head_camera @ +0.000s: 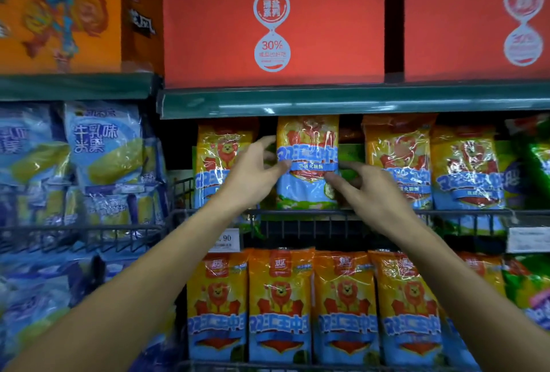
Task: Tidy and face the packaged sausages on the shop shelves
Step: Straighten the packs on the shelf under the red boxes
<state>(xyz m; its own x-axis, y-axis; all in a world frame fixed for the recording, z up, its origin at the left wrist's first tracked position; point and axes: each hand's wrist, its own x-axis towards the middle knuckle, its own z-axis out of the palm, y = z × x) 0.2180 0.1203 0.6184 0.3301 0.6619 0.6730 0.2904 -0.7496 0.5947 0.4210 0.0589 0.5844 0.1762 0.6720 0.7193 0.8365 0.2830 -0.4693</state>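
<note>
A yellow-and-blue sausage pack [308,139] stands upright in the middle of the upper wire shelf [327,213]. My left hand [253,172] pinches its left edge, thumb on the front and fingers spread toward the back. At the pack's lower right edge, my right hand [366,190] pinches it with thumb and curled fingers. Matching packs stand on either side: one to the left [220,163] and two to the right [398,157]. A row of several more packs [279,306] faces forward on the shelf below.
Red cartons [273,20] and an orange carton [59,11] sit on the top shelf. Blue snack bags [101,145] fill the left bay. Green packs [538,163] stand at the far right. Price tags [224,240] hang on the wire rail.
</note>
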